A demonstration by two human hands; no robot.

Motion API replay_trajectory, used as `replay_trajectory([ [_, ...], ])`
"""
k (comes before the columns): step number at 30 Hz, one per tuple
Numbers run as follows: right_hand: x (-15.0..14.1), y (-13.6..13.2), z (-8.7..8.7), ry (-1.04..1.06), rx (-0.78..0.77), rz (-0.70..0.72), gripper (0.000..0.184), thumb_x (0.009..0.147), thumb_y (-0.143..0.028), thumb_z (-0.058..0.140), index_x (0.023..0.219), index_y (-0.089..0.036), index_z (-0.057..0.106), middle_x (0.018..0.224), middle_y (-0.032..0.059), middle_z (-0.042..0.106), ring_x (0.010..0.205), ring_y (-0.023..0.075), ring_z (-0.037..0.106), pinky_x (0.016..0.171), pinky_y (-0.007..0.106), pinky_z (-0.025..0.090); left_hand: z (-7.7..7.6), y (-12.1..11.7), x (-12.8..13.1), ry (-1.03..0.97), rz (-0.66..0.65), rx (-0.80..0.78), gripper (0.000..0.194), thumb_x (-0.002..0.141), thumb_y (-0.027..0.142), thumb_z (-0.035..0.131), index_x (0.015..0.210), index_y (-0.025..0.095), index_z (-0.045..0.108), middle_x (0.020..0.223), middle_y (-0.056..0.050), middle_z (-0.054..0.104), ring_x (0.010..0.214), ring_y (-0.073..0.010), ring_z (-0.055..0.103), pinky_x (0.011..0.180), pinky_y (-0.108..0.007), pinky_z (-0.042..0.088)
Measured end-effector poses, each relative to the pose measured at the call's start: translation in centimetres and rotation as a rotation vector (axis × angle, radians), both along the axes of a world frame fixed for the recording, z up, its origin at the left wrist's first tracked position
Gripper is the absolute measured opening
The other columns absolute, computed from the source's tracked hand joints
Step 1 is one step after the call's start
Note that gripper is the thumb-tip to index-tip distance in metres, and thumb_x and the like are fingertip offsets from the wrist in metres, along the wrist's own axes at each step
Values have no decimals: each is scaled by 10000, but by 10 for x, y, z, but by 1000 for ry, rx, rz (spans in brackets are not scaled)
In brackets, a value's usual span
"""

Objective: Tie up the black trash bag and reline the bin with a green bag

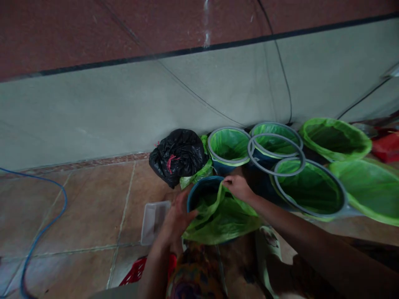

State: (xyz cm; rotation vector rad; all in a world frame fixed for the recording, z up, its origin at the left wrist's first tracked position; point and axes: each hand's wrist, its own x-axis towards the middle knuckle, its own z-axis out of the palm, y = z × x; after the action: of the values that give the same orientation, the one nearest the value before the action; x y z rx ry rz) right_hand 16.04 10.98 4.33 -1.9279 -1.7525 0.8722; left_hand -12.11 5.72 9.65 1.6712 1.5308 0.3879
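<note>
A blue bin stands upright on the floor just in front of me. A thin green plastic bag hangs over its near side and partly into it. My right hand pinches the bag's edge above the bin's far right rim. At the left rim is my left hand, its fingers against the outside and its thumb over the edge. Beyond the right hand, a loose grey ring lies across the tops of neighbouring lined bins.
Green-lined bins, one with a grey rim, stand along the wall and to the right. A tied black bag and a clear plastic tray sit left. A blue hose crosses the floor; a red basket is near.
</note>
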Motion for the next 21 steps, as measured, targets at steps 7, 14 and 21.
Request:
replay_trajectory([
  [7, -27, 12, 3, -72, -4, -17, 205, 807, -287, 583, 797, -233, 781, 769, 40, 751, 694, 184, 649, 661, 269, 427, -22, 40, 94, 116, -170, -78, 548, 758, 346, 721, 1232, 116, 570, 1181, -167, 677, 1077, -309, 645, 942, -386, 490],
  [14, 7, 18, -19, 246, -37, 73, 208, 730, -338, 678, 840, -185, 766, 720, 13, 723, 659, 170, 629, 639, 264, 449, -58, 51, 57, 47, 49, -85, 172, 829, 128, 551, 889, 176, 706, 885, -35, 744, 833, -169, 683, 777, -254, 488],
  [21, 34, 25, -36, 322, -82, 79, 187, 716, -327, 663, 790, -177, 747, 726, 25, 725, 679, 186, 639, 673, 294, 473, -66, 66, 22, -46, 251, -64, 167, 841, 205, 589, 859, 156, 747, 794, -17, 738, 758, -154, 675, 709, -230, 489],
])
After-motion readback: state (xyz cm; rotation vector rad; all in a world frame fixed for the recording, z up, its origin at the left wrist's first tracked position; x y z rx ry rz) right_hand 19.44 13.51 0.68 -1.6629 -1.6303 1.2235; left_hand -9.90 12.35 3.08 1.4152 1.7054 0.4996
